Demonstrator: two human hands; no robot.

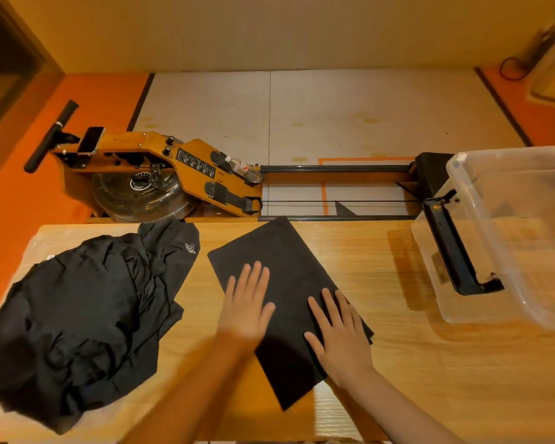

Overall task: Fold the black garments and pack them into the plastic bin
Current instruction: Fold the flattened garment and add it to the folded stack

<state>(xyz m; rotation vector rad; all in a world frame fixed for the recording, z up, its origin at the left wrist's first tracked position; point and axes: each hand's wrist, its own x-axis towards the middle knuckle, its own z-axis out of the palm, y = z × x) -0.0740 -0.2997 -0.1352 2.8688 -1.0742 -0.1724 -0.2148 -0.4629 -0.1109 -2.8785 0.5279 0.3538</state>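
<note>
Presently one garment point(279, 261) lies folded into a flat strip on the table point(382, 283), under both hands. The left hand point(249, 302) and right hand point(342, 338) press it with fingers straight and spread, gripping nothing. Judged early: this piece likely needs another fold. Left of the left hand, a pile point(87, 315) of black clothes waits unfolded. Well right of the right hand stands the bin point(500, 238) — no garment shows inside.

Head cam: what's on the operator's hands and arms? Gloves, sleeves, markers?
Left hand and right hand are bare: no gloves, rings, watch or markers visible. Left forearm and right forearm are uncovered to the frame edge; no sleeves show. The left side is motion-blurred, so fine detail is uncertain.
</note>
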